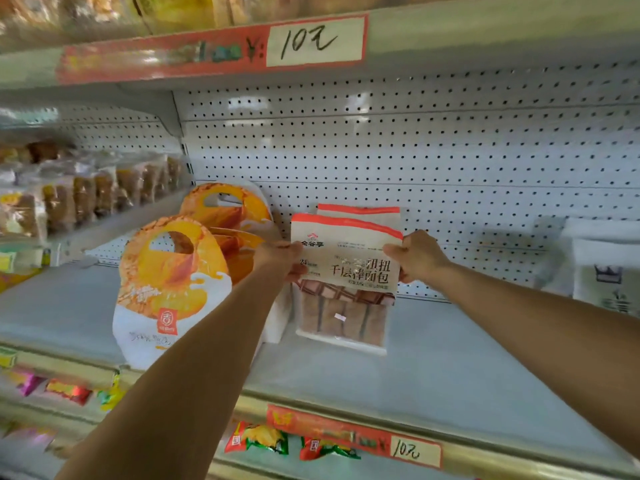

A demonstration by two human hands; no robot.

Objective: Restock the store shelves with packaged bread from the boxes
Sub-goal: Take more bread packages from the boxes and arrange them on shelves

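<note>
Shelf: grey deck; likely best to stand packs upright in a row, labels outward.
Bread pack: upright on the shelf, another behind it; print reads 千层棒面包.
Left hand: pinches the pack's left edge.
Right hand: grips its right edge.
Price tag: "10元".

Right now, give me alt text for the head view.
Both hands, left and right, hold a bread pack upright on a shelf, with a second pack behind it. Orange bags stand to its left.
</note>
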